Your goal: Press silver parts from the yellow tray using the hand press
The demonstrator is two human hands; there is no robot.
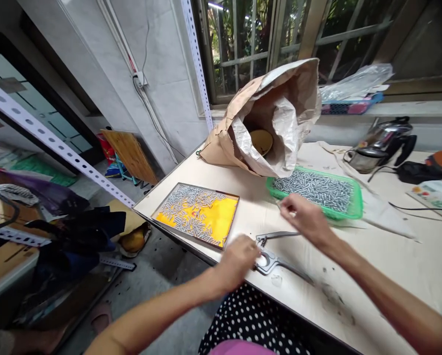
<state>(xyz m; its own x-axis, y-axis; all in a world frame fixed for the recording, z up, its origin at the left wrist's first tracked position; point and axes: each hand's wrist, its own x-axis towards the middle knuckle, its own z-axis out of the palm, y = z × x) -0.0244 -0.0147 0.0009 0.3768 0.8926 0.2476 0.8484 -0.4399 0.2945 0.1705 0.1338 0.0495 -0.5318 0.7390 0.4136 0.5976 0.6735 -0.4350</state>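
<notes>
My left hand [240,261] is closed at the head of a metal hand tool [276,251] lying on the pale table [391,256]; what the fingers pinch is hidden. My right hand [305,218] hovers just above the tool's upper handle, fingers pinched together near the front edge of a green basket [356,209] full of small grey metal pieces. What the right fingers hold is too small to make out. A yellow-lined tray [221,217] with several of the same metal pieces lies to the left of my left hand.
A large crumpled brown paper sack [272,113] stands open behind the basket. A metal kettle [381,143], black cable and cloth sit at the right. The table's front edge runs diagonally; clutter and a perforated metal rail [58,143] fill the floor at left.
</notes>
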